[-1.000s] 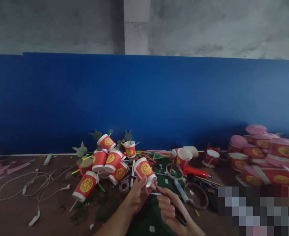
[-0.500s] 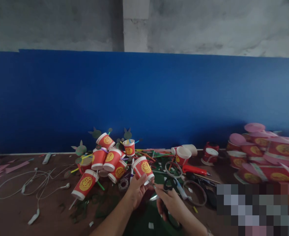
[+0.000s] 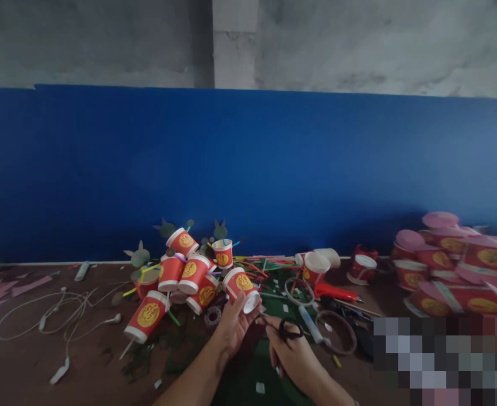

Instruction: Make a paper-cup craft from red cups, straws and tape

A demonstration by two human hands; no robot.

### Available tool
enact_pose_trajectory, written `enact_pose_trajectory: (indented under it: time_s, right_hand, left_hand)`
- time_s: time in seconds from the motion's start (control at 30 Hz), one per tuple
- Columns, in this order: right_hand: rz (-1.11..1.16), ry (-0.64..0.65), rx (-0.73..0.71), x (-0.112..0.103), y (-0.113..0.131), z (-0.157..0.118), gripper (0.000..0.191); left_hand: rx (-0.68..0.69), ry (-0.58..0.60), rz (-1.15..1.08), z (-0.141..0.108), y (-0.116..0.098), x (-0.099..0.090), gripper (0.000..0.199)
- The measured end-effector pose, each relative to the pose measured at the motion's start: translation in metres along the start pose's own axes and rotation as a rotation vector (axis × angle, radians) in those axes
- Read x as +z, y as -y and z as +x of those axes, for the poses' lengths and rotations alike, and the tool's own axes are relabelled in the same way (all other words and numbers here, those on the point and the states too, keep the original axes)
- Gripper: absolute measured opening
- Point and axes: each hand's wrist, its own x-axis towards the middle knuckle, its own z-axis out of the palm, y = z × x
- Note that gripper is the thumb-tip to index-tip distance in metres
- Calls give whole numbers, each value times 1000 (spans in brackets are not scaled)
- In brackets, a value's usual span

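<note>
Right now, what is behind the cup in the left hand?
Past the held cup, an upright red cup and thin coloured strips show. Whatever lies directly behind the held cup is covered and cannot be seen.

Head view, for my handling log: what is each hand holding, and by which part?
The left hand holds a red cup by its side; the right hand holds black-handled scissors, exact grip partly hidden.

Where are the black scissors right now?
The black scissors are low in the head view, right of centre, in the right hand, near the red cup in the left hand.
</note>
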Motion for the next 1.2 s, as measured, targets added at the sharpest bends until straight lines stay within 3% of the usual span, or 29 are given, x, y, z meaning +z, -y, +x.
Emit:
enact_pose_trajectory:
  time_s: [0.23,0.7,0.87,1.07,1.2]
  right_hand:
    - [-2,-11,-43,8,-8,-1,48]
    - [-1,0,-26,7,0,-3,44]
    - [22,-11,-25,8,-1,-1,48]
    - [198,8,79,9,-4,4,64]
    - [208,10,54,9,-6,5,63]
  left_hand:
    - [4,2,-2,-1,3,0,51]
    - [-5,5,25,-2,5,2,57]
    - [-1,9,47,-3,5,2,59]
    - [5,16,64,-2,4,1,60]
    - [3,16,76,-2,3,2,62]
